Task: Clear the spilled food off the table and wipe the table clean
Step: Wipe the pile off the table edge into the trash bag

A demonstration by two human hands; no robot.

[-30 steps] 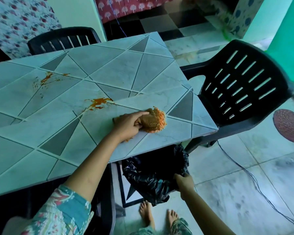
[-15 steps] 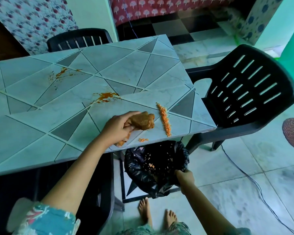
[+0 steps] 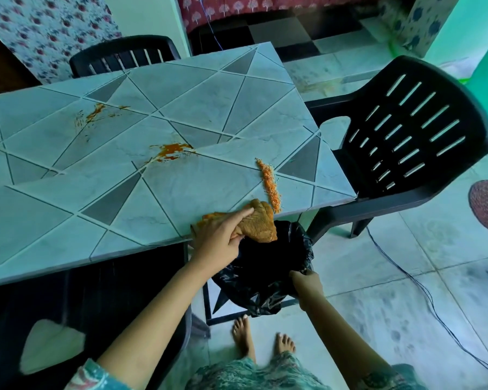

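Head view: the left hand point(image 3: 220, 237) grips the brown cloth point(image 3: 261, 223) at the near edge of the table point(image 3: 181, 114), directly above the black bag point(image 3: 265, 277). The right hand point(image 3: 307, 285) pinches the bag rim at 5 o'clock from the cloth. Step in hand: sweeping spilled food into the bag. A crumb line point(image 3: 269, 185) lies at 12 o'clock from the cloth, sauce stains point(image 3: 171, 152) at 10 o'clock. Next move: place the cloth beyond the crumb line and drag it to the edge.

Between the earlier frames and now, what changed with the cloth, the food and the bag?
The left hand, gripping the cloth, dragged it back to the near edge of the table, where it now overhangs the black bag. The heap of food is gone; a line of crumbs remains. The right hand keeps holding the bag; both sauce stains are unchanged.
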